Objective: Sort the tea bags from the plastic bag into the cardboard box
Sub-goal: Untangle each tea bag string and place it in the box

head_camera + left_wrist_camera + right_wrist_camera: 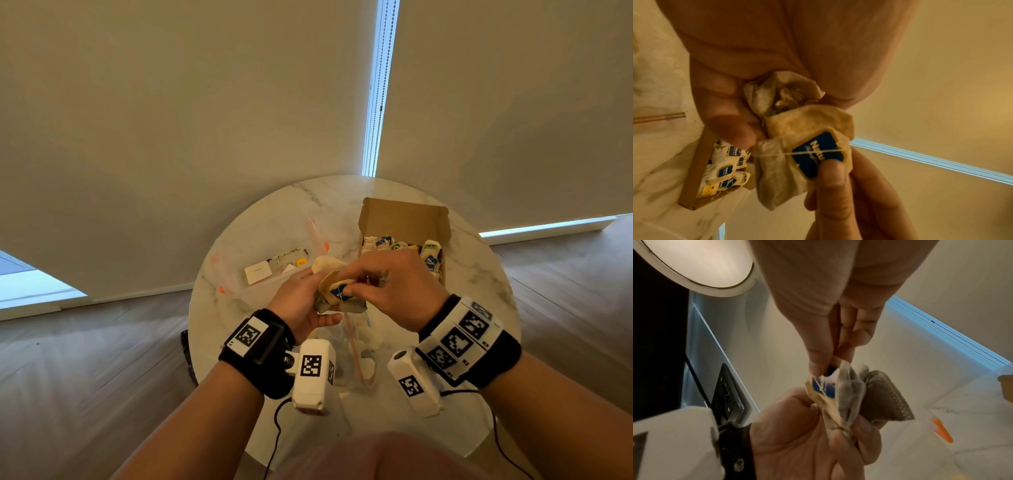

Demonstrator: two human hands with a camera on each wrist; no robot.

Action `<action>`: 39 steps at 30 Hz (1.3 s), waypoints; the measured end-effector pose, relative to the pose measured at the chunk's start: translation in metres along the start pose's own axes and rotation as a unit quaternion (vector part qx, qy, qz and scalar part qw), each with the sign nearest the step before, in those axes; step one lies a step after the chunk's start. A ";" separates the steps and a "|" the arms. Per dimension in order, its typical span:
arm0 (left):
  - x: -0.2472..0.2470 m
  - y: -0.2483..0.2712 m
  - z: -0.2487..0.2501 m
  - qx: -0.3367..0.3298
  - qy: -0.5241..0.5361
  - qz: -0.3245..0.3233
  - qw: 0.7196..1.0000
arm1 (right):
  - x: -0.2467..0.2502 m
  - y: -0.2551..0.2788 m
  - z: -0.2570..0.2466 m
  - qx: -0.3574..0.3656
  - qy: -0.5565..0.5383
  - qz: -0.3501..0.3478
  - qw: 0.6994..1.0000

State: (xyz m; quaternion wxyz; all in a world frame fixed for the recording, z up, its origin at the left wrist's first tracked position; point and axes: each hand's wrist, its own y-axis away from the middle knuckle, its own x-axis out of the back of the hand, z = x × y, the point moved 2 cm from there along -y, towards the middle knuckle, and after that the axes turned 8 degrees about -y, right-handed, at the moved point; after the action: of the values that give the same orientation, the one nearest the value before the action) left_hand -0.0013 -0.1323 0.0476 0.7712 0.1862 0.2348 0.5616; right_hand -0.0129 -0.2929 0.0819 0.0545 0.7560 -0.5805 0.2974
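Above the middle of the table, my left hand point(310, 299) grips a bunch of crumpled tea bags point(334, 293) in curled fingers. My right hand point(356, 287) pinches the blue paper tag point(818, 155) of one tea bag point(781, 175) in that bunch between thumb and fingers point(828, 365); its string runs across the tag. The open cardboard box point(404, 219) stands at the back right, just behind my right hand, with several tea bags point(725, 172) lying in it. A clear plastic bag point(358, 346) lies under my hands.
A second clear plastic bag point(263, 274) with orange zipper parts lies at the left of the round marble table point(479, 281), holding a white card and a yellow-tagged item. Wooden floor surrounds the table; roller blinds hang behind.
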 end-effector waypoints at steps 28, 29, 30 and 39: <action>-0.008 -0.020 0.004 0.013 -0.003 0.082 0.997 | 0.077 -0.009 0.094 -0.242 -0.148 0.167 0.944; -0.009 -0.022 0.003 0.012 -0.010 0.083 0.996 | 0.085 -0.010 0.108 -0.248 -0.137 0.176 0.943; -0.010 -0.024 0.003 0.011 -0.016 0.084 0.996 | 0.092 -0.012 0.123 -0.255 -0.122 0.185 0.941; -0.014 -0.042 0.003 0.026 -0.038 0.103 0.994 | 0.087 -0.014 0.236 -0.381 0.082 0.088 0.917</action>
State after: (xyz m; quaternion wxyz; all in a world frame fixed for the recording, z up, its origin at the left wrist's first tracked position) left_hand 0.0291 -0.1580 0.0291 0.7127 0.2510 0.1996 0.6239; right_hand 0.1043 -0.4628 -0.0620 0.3596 0.5970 -0.7074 0.1180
